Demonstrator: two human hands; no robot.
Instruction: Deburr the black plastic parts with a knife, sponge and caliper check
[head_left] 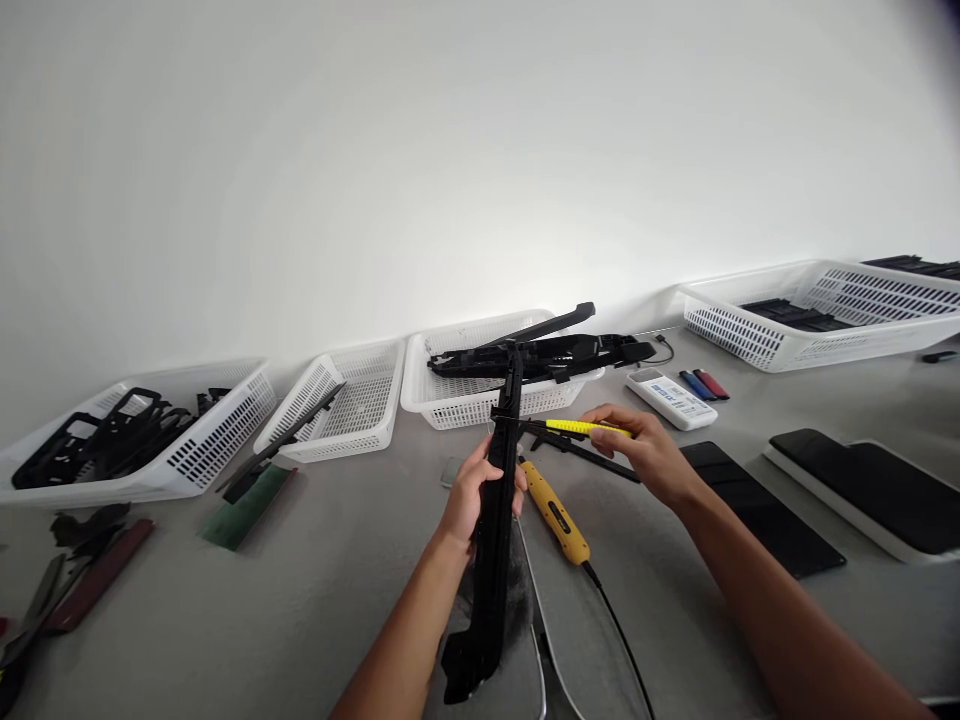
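The left hand (480, 490) has a tight grip on a long black bar (499, 520) that points away from the person, while the right hand (645, 450) pinches a yellow tool (581, 428) aimed sideways at the bar's far end, above the surface (337, 590).

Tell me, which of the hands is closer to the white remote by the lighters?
Right. The right hand, holding a yellow tool, sits just below the white remote. The left hand grips the long black part, farther left.
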